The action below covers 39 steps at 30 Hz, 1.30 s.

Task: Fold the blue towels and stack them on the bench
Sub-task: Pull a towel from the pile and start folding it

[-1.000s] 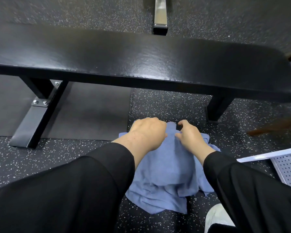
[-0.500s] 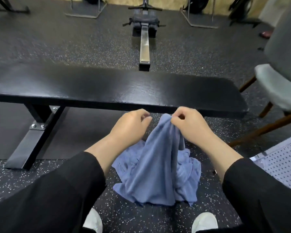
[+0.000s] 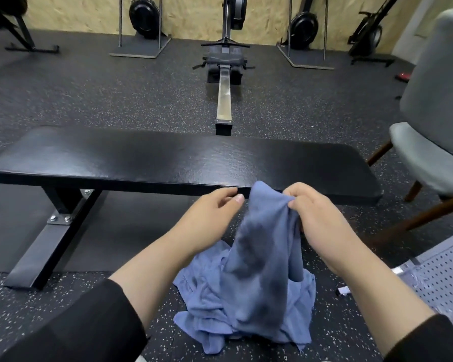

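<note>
A blue towel point(image 3: 262, 244) hangs lifted from a crumpled pile of blue towels point(image 3: 202, 291) on the speckled floor. My right hand point(image 3: 317, 218) pinches the lifted towel's top edge, just in front of the black bench point(image 3: 168, 158). Beside that edge, a small gap away, my left hand point(image 3: 209, 212) has its fingers loosely curled and holds nothing. The bench's padded top is bare.
A grey chair point(image 3: 429, 113) with wooden legs stands at the right, close to the bench's end. Behind the bench is a rowing machine's rail point(image 3: 224, 100). A perforated grey panel point(image 3: 445, 280) lies at the lower right. The bench's steel foot point(image 3: 50, 239) reaches out at the left.
Both hands rose from the pile on the floor, and the right hand drew one towel up to bench height. The view tilted up, showing the room behind.
</note>
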Each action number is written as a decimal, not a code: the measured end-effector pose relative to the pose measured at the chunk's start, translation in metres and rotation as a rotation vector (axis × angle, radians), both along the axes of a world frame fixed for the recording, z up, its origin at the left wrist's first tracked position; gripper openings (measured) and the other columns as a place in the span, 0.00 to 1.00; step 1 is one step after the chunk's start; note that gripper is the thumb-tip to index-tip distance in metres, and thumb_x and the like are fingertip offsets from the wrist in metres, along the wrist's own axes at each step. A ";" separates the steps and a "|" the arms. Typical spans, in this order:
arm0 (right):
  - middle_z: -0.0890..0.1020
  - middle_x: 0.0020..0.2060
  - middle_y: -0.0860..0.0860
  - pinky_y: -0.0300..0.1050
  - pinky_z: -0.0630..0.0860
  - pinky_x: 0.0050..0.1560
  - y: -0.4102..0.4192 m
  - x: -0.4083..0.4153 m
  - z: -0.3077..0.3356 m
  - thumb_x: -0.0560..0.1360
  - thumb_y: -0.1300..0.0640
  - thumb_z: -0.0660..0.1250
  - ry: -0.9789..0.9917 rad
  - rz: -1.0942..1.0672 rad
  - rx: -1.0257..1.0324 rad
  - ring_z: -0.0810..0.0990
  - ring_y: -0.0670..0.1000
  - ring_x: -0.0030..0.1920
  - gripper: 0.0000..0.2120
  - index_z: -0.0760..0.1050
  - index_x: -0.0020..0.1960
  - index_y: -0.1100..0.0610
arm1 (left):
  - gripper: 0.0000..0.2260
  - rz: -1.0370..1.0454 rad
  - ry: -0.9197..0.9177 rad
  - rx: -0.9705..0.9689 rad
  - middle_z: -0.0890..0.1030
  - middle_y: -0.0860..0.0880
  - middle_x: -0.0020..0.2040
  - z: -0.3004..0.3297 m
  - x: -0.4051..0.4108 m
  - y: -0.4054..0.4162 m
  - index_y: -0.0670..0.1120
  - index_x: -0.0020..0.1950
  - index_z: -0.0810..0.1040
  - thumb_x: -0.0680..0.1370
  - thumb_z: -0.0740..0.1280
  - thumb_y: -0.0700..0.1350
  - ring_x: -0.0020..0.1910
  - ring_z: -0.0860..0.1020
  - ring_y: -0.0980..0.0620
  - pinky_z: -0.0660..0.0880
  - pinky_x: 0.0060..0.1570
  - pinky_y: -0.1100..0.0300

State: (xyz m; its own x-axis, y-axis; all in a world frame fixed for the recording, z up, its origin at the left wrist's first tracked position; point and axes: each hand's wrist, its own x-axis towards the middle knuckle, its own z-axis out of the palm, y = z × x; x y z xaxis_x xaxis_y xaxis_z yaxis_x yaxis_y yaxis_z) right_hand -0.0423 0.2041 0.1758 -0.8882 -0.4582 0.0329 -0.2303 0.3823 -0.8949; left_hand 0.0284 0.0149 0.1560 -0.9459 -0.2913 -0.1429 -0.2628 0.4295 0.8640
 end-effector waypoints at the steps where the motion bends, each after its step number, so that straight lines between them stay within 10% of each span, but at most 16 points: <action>1: 0.70 0.31 0.44 0.38 0.64 0.33 -0.003 0.000 -0.001 0.78 0.64 0.58 0.001 0.050 0.029 0.65 0.44 0.32 0.11 0.70 0.38 0.57 | 0.16 -0.004 -0.003 0.056 0.80 0.63 0.58 -0.002 -0.003 0.002 0.57 0.69 0.77 0.83 0.62 0.57 0.49 0.75 0.69 0.68 0.53 0.65; 7: 0.74 0.30 0.42 0.33 0.66 0.33 -0.021 -0.005 -0.004 0.77 0.63 0.61 0.055 0.170 0.097 0.68 0.40 0.31 0.09 0.75 0.41 0.55 | 0.11 0.059 0.027 0.216 0.76 0.59 0.31 -0.008 -0.015 0.002 0.50 0.42 0.81 0.81 0.67 0.53 0.30 0.70 0.57 0.69 0.38 0.58; 18: 0.83 0.58 0.42 0.42 0.80 0.41 -0.025 -0.017 -0.015 0.82 0.59 0.64 -0.238 0.255 -0.057 0.85 0.47 0.50 0.17 0.76 0.67 0.43 | 0.07 -0.038 0.211 -0.008 0.83 0.58 0.43 0.001 -0.013 -0.008 0.53 0.48 0.84 0.82 0.67 0.46 0.41 0.77 0.64 0.69 0.43 0.72; 24: 0.86 0.47 0.47 0.60 0.80 0.57 -0.025 -0.023 -0.016 0.76 0.56 0.70 -0.065 0.247 0.062 0.85 0.48 0.48 0.04 0.83 0.49 0.48 | 0.08 -0.029 0.239 -0.054 0.83 0.57 0.39 0.001 -0.013 -0.007 0.54 0.44 0.83 0.82 0.67 0.46 0.37 0.77 0.63 0.70 0.39 0.70; 28: 0.83 0.37 0.57 0.53 0.72 0.38 -0.024 -0.030 -0.015 0.75 0.55 0.71 -0.038 0.164 0.064 0.73 0.48 0.33 0.05 0.78 0.43 0.55 | 0.09 0.038 0.249 -0.141 0.80 0.52 0.36 0.001 -0.014 -0.009 0.51 0.42 0.80 0.81 0.66 0.46 0.34 0.73 0.58 0.68 0.35 0.69; 39: 0.73 0.31 0.53 0.48 0.62 0.37 -0.006 -0.040 -0.010 0.71 0.48 0.74 -0.049 0.273 0.038 0.67 0.50 0.34 0.18 0.73 0.42 0.63 | 0.08 0.198 0.207 -0.248 0.79 0.56 0.33 0.003 -0.016 -0.027 0.50 0.43 0.80 0.81 0.66 0.48 0.35 0.74 0.57 0.68 0.37 0.66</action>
State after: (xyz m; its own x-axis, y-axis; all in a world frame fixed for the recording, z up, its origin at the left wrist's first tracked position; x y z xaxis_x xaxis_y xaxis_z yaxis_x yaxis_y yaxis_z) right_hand -0.0826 0.1979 0.1660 -0.7319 -0.6808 -0.0285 -0.2864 0.3453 -0.8937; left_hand 0.0120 -0.0122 0.1586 -0.8692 -0.4731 0.1436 -0.1923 0.5911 0.7834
